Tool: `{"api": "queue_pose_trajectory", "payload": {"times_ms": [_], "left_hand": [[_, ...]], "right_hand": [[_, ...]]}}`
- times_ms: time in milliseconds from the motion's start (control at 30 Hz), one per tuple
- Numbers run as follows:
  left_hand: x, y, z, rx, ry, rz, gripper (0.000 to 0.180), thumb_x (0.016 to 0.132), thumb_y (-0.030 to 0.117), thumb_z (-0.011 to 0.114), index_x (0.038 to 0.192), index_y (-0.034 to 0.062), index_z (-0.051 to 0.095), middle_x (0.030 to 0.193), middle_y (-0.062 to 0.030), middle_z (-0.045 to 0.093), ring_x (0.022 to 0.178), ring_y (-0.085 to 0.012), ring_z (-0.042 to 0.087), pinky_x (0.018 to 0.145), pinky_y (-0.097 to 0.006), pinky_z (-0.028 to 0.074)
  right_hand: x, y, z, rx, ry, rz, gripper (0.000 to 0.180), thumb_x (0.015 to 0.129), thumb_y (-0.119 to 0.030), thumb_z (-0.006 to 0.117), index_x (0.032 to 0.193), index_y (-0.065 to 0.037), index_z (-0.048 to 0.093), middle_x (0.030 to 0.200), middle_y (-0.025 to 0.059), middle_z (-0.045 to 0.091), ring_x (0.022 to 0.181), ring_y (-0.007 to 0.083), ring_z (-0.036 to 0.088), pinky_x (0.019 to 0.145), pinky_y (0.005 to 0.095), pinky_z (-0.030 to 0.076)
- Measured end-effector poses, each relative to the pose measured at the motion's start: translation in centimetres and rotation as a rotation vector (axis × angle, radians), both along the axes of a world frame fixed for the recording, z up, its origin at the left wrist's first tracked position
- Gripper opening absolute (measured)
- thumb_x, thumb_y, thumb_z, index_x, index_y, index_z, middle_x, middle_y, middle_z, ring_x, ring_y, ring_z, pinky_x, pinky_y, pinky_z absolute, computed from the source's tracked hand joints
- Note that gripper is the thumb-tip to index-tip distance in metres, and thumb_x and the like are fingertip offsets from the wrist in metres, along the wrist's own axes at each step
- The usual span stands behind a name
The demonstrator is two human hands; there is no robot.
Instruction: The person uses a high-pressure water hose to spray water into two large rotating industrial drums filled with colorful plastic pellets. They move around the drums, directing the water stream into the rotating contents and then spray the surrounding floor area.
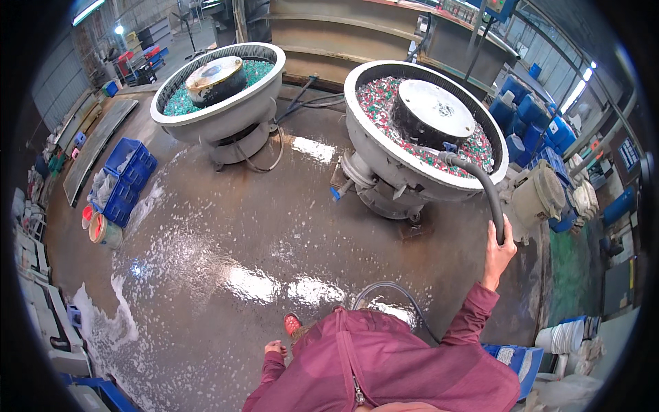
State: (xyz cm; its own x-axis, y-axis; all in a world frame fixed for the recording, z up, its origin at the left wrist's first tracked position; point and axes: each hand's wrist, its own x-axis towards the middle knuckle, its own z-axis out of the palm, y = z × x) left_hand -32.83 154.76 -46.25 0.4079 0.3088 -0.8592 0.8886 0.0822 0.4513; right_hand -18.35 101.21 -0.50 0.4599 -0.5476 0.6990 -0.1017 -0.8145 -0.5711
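Observation:
My right hand (pixel 501 253) is wrapped round a thick dark grey hose (pixel 490 189). The hose arches up to the near rim of a large round vibratory tumbler bowl (pixel 412 168), its end over the red, green and white pieces (pixel 375 98) inside. A white-topped drum (pixel 439 108) rises from the bowl's middle. Down by my body, my left hand (pixel 276 349) has its fingers curled and shows nothing in them. A second tumbler bowl (pixel 271 86) at the far left holds teal pieces (pixel 257 71) round its centre drum (pixel 216 79).
The wet floor (pixel 206 206) carries foam patches (pixel 103 319). Blue crates (pixel 134 165) and a bucket (pixel 105 230) stand at the left. Blue drums (pixel 532 110) and a beige barrel (pixel 539 192) are at the right. A thin hose (pixel 405 290) loops on the floor close to my body.

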Motion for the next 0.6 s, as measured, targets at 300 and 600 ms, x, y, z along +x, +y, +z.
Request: {"api": "queue_pose_trajectory", "payload": {"times_ms": [300,600], "left_hand": [[-2.5,-3.9,3.5,0.054,0.024,-0.207,0.017,0.084,0.011,0.050,0.098,0.0034,0.057,0.065,-0.0110,0.059,0.052,-0.0200,0.059,0.042,-0.033,0.049],[0.2,-2.6,-1.3,-0.032,-0.054,0.000,0.017,0.085,0.010,0.049,0.100,0.0058,0.054,0.064,-0.0095,0.058,0.048,-0.0185,0.056,0.042,-0.032,0.049]], "right_hand": [[-2.1,-2.1,0.3,0.051,0.026,-0.028,0.031,0.078,-0.010,0.064,0.108,-0.002,0.057,0.067,0.0051,0.059,0.056,0.0055,0.048,0.052,0.0216,0.041],[-2.3,-3.4,0.5,-0.069,-0.066,-0.025,0.031,0.078,-0.010,0.063,0.108,-0.002,0.057,0.072,0.0074,0.061,0.059,0.0071,0.051,0.055,0.0230,0.042]]}}
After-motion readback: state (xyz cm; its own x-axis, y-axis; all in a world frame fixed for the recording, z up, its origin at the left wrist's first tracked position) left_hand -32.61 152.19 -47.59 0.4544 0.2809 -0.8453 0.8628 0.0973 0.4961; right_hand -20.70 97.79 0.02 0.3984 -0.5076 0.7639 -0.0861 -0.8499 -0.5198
